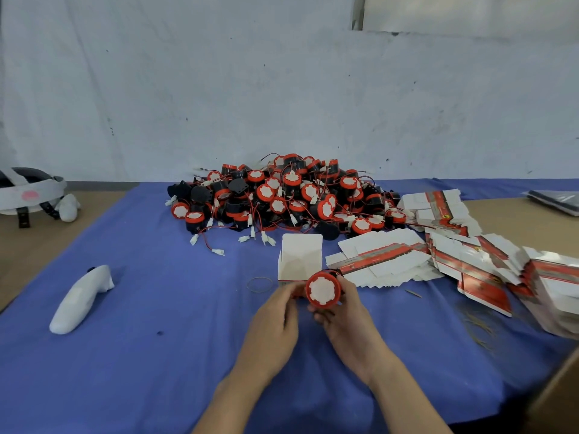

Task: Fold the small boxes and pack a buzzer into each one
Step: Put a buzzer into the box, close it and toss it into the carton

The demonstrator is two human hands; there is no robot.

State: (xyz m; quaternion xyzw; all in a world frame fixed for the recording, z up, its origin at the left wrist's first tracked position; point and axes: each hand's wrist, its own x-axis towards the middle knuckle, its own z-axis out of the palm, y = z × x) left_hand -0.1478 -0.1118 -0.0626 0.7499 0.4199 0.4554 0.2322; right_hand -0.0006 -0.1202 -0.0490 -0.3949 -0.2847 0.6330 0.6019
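Both hands, left (275,317) and right (346,311), pinch a buzzer (323,290), red-rimmed with a white face. Just beyond stands an open white box (300,258).

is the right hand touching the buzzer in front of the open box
Touching. In the head view the right hand grips the buzzer, fingers curled over its red rim above and below.

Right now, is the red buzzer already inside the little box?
No, the left hand and right hand hold the buzzer on the near side of the open box, outside it.
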